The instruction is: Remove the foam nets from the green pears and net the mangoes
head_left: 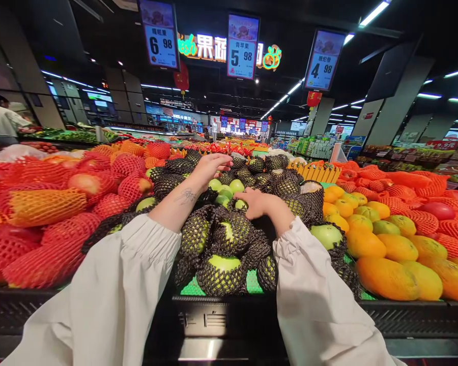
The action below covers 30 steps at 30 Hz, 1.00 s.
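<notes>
Green apples (222,264) in black foam nets are heaped in a black display bin (213,315) in front of me. My left hand (209,166) reaches to the back of the pile, its fingers curled over a netted apple there. My right hand (254,202) lies on the middle of the heap beside several bare green apples (226,190), its fingers bent down against the fruit. Whether either hand grips a fruit is hidden. White sleeves cover both forearms.
Red-netted apples (49,203) fill the left section. Oranges and yellow fruit (385,249) fill the right. Price signs (242,47) hang overhead. A person in a white top (0,122) stands at the far left, by more produce stands.
</notes>
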Available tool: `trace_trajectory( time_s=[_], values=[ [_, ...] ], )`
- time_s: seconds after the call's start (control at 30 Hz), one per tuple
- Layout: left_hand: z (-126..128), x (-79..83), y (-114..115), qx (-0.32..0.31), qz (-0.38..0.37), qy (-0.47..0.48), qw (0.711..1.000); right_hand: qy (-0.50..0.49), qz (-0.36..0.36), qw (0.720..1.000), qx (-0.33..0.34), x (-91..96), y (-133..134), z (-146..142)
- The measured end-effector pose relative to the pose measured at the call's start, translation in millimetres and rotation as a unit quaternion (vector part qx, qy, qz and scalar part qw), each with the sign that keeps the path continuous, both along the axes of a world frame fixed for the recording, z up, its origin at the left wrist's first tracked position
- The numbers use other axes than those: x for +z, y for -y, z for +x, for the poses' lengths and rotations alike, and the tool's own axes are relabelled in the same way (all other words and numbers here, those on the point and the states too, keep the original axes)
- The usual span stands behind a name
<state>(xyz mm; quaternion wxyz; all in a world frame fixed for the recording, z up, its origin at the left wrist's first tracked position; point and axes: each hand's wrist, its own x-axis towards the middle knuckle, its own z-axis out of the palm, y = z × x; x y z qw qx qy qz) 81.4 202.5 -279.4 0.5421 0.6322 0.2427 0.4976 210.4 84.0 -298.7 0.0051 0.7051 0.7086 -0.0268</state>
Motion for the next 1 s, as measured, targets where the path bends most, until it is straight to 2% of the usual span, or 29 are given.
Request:
trace_trajectory(
  time_s=[0.1, 0.3, 0.53, 0.57, 0.63, 0.7, 0.73, 0.8, 0.87, 1.0],
  values=[
    [0.4, 0.1, 0.9, 0.001, 0.005, -0.013, 1.0, -0.018, 0.011, 1.0, 0.008, -1.1, -0.3, 5.1],
    [0.6, -0.4, 1.2, 0.002, 0.022, -0.04, 0.999, -0.074, 0.092, 0.992, 0.037, -5.0, 5.8, 18.0],
    [1.3, -0.9, -1.3, 0.0, 0.018, -0.042, 0.999, -0.154, 0.134, 0.975, 0.085, 8.4, 10.5, 25.1],
    [1.5, -0.8, -1.9, -0.001, 0.021, -0.042, 0.999, -0.171, 0.168, 0.967, 0.09, 9.5, 10.0, 23.7],
    [2.4, -1.1, -2.7, -0.003, 0.039, -0.054, 0.998, -0.178, 0.279, 0.94, 0.08, 7.3, 6.2, 18.4],
    [4.6, -2.9, -3.1, -0.005, 0.06, -0.076, 0.995, -0.158, 0.358, 0.917, 0.07, -1.3, -1.3, 12.0],
    [6.1, -4.3, -3.1, -0.008, 0.069, -0.088, 0.994, -0.151, 0.35, 0.921, 0.079, -7.5, -5.9, 9.6],
    [9.8, -7.7, -2.7, -0.011, 0.081, -0.114, 0.99, -0.15, 0.255, 0.949, 0.111, -20.7, -15.5, 7.7],
    [12.9, -9.3, -1.5, -0.009, 0.1, -0.146, 0.984, -0.167, 0.174, 0.962, 0.126, -30.2, -22.9, 9.5],
    [7.9, 3.2, 8.4, 0.004, 0.19, -0.222, 0.956, -0.194, 0.179, 0.956, 0.13, -29.6, -25.7, 12.0]
  ],
)
